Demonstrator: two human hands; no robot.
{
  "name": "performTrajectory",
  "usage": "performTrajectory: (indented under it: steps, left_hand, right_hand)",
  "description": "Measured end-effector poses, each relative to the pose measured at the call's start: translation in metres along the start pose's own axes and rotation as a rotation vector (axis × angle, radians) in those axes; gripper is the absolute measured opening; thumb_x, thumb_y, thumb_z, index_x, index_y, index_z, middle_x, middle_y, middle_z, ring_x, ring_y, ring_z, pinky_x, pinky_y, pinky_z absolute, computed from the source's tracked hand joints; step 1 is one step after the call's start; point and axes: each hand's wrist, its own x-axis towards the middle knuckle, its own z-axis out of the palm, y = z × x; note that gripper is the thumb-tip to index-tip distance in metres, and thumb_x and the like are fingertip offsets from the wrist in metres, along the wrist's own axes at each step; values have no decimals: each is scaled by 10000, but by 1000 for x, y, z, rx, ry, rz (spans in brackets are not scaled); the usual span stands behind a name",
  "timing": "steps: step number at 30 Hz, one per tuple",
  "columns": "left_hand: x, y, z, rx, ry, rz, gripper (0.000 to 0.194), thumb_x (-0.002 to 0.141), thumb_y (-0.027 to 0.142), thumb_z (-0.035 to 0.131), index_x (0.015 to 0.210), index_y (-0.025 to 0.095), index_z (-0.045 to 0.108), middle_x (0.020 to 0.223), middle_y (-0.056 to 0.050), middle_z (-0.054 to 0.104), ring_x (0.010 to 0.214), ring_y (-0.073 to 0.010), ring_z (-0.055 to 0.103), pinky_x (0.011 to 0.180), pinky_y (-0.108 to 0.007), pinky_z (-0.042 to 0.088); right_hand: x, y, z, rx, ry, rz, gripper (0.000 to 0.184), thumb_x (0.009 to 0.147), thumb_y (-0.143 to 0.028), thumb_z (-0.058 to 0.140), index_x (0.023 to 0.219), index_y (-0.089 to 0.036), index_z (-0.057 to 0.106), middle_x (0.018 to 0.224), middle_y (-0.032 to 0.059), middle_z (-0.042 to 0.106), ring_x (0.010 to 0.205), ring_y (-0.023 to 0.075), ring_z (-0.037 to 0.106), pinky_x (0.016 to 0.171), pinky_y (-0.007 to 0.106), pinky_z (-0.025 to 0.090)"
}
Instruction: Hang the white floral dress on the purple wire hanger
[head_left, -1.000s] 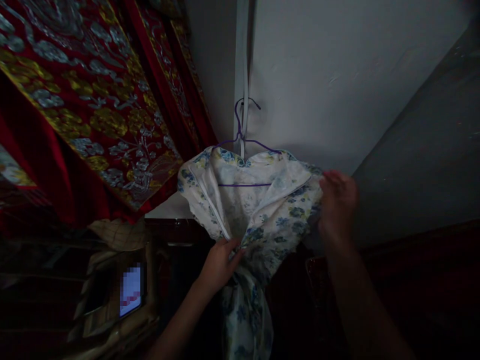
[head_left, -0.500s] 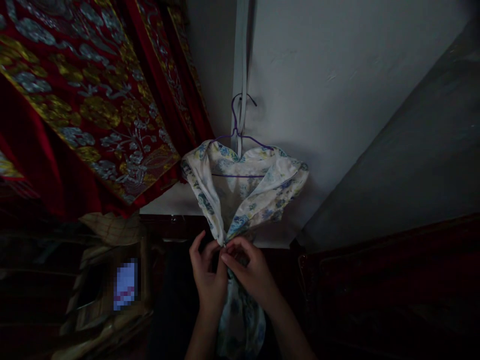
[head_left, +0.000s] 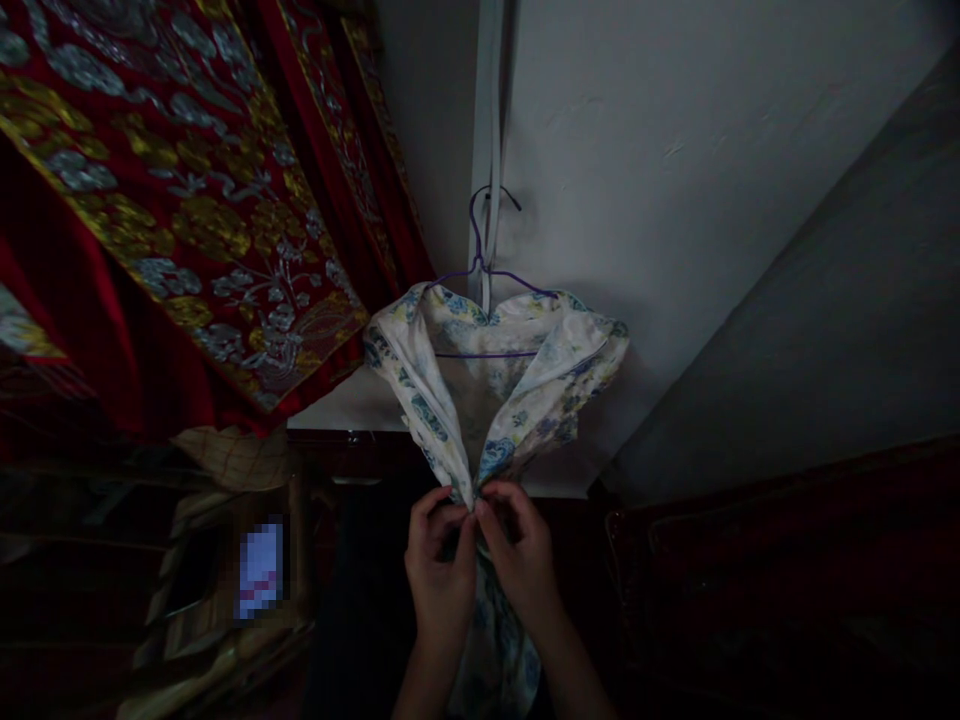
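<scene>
A white floral garment with blue and yellow flowers hangs by its shoulders on a purple wire hanger. Its two front edges meet in a V at my fingertips. My left hand pinches the left front edge, thumb against fingers. Right beside it, my right hand pinches the other edge at the same spot. Any fastener between the fingertips is too small and dark to make out. Below my hands the lower part of the garment hangs down between my forearms.
Red cloth with gold and silver embroidery hangs at the left. A pale strap runs down the wall behind the hanger. At lower left stands a bamboo-like seat with a blurred-out bright item on it.
Both hands have shifted slightly right and down in view, drawing the front edges with them. My left fingers, more spread before, are now curled in at the edge.
</scene>
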Motion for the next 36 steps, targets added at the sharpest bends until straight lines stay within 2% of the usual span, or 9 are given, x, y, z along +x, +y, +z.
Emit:
performTrajectory:
  steps: [9,13,17,23,25,28,31,33,36]
  left_hand:
    - [-5,5,2,35,-19,-36,346,896,320,695,1199,212,569,921,-60,770,878,-206,756,862,-334,589]
    - [-8,0,2,91,-32,43,202,902,297,683,1058,204,596,861,-49,726,827,-196,727,818,-312,575]
    - [-16,-11,-1,177,-55,98,110,912,300,665,900,211,601,802,-22,649,761,-177,667,725,-264,541]
    - [-31,-20,3,263,-218,113,131,954,296,572,839,233,573,742,-7,599,702,-180,621,666,-268,501]
    - [-33,-20,5,277,-218,118,145,959,301,559,829,236,564,736,-6,591,700,-183,619,668,-273,500]
    - [-32,-22,4,293,-227,138,140,964,293,549,839,232,567,746,-10,604,712,-182,627,682,-274,507]
    - [-19,-17,2,319,-306,151,114,981,282,538,922,218,611,814,-30,665,767,-188,664,722,-283,526]
    - [3,-2,3,318,-356,213,125,993,277,535,1004,207,638,906,-55,706,856,-198,689,786,-297,539]
    - [58,41,13,295,-279,476,171,1001,270,547,1123,202,646,1050,-82,717,965,-194,685,868,-308,534]
  right_hand:
    - [-12,12,8,-21,169,-76,136,954,-352,594,937,-235,660,895,42,690,853,217,656,794,343,531]
    - [0,17,0,-93,218,-200,120,959,-328,567,908,-244,635,864,39,656,823,211,632,760,337,523]
    - [59,2,-19,-248,285,-486,103,954,-272,535,879,-243,600,827,51,645,824,223,616,776,369,501]
    - [193,-72,-40,-430,238,-1050,124,973,-220,496,867,-238,557,826,56,645,835,230,585,810,392,456]
    - [215,-93,-42,-483,166,-1152,130,990,-242,488,876,-234,549,838,56,643,844,228,575,822,396,451]
    - [217,-105,-43,-524,74,-1155,139,1005,-253,475,891,-232,551,853,50,636,864,225,571,826,396,452]
    - [202,-100,-48,-508,86,-1114,116,998,-235,495,908,-231,568,850,43,633,860,224,578,814,393,461]
    - [193,-96,-51,-482,118,-1106,96,987,-217,518,914,-233,579,845,37,638,851,223,585,809,392,465]
    - [188,-96,-53,-440,148,-1150,75,971,-192,560,917,-235,590,835,31,655,835,219,602,805,388,475]
